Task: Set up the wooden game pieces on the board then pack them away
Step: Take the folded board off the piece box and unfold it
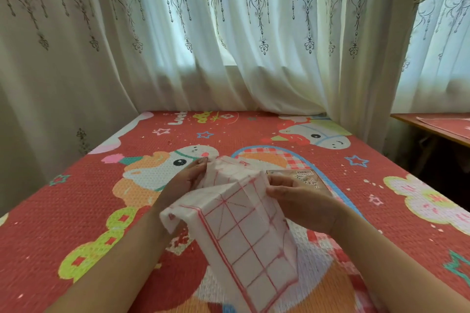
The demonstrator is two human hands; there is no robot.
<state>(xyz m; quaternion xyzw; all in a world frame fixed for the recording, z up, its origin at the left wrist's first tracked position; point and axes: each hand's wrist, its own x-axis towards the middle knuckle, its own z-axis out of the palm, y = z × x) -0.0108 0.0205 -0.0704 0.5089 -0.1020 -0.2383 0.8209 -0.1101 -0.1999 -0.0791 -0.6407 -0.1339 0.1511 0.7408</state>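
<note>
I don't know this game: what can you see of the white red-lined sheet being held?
The cloth game board is a thin, soft white sheet printed with a red grid and some diagonals. Creased and partly folded, it is held up over the red patterned mat. The left hand pinches its far edge; the right hand grips a fold on its right side.

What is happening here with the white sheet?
A person holds a soft white sheet with a red grid, the game board, above a red cartoon-printed mat. The left hand pinches its far folded edge and the right hand grips its right side. The sheet is partly folded; one picture cannot tell whether it is being opened or closed. A small brown box lies behind the right hand. No wooden pieces show.
</note>
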